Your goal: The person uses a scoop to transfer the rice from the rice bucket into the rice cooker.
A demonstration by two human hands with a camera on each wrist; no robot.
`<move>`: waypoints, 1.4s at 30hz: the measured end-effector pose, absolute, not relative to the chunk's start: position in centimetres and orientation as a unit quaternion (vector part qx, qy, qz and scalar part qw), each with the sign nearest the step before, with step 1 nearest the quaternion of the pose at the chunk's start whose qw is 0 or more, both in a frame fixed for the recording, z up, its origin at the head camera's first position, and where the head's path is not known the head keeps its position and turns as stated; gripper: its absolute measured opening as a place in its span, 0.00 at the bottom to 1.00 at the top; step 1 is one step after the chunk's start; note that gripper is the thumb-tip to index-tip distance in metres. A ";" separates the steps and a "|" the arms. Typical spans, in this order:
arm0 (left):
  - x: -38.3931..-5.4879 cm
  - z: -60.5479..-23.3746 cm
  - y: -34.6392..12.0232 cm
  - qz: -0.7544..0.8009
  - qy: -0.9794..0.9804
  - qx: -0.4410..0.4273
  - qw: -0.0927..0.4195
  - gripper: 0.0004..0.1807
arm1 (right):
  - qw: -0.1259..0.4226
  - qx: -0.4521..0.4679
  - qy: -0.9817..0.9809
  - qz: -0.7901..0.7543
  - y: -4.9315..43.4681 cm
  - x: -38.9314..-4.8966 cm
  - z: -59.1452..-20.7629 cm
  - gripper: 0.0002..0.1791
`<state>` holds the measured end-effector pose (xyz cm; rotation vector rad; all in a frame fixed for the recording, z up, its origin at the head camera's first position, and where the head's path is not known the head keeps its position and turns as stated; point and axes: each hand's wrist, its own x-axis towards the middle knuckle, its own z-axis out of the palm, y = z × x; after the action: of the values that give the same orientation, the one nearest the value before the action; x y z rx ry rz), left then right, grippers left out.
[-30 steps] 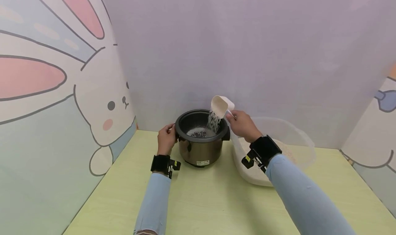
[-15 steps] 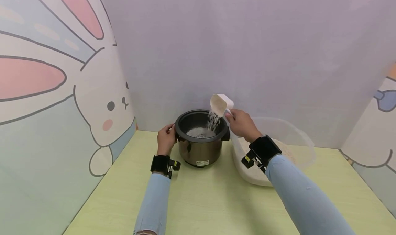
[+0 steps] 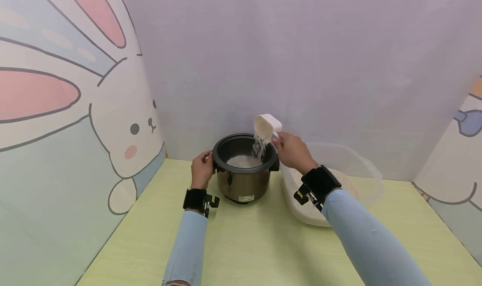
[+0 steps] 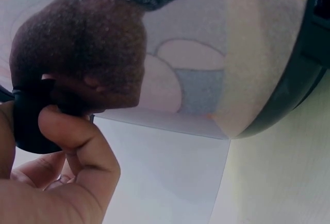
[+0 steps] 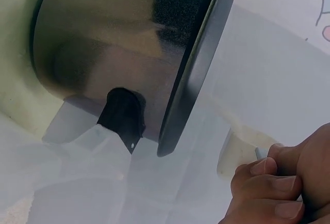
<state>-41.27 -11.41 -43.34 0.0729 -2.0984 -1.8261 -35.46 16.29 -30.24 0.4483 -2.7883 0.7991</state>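
"Rice (image 3: pixel 258 148) is falling from our scoop (image 3: pixel 269 123) into the cooker (image 3: pixel 242 183); are we steady?"
"Our right grip (image 3: pixel 295 153) holds the scoop, our left grip (image 3: pixel 202 170) the cooker's handle (image 4: pixel 30 123); let's tilt gradually, well inside the rim (image 3: pixel 241 170)."

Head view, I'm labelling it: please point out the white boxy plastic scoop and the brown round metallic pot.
White boxy plastic scoop (image 3: pixel 265 127): head view, inner wall.
Brown round metallic pot (image 3: pixel 244 185): head view, front wall.

On the table (image 3: pixel 241 244), the pot (image 3: pixel 242 185) stands beneath the scoop (image 3: pixel 270 125) and left of the tub (image 3: pixel 301 211).
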 end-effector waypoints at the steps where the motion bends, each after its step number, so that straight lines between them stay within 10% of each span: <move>1: -41.3 -43.3 -11.4 -0.645 -0.743 0.025 0.178 0.18 | 0.104 0.152 -0.946 0.267 16.3 -35.4 -30.2 0.15; 42: -41.3 -43.1 -11.3 -0.653 -0.738 0.032 0.167 0.18 | 0.165 0.143 -0.961 0.168 14.8 -35.1 -30.6 0.16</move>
<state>-41.26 -11.30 -43.14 0.0915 -2.1003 -1.8592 -35.11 14.81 -30.64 0.4080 -2.7391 0.4779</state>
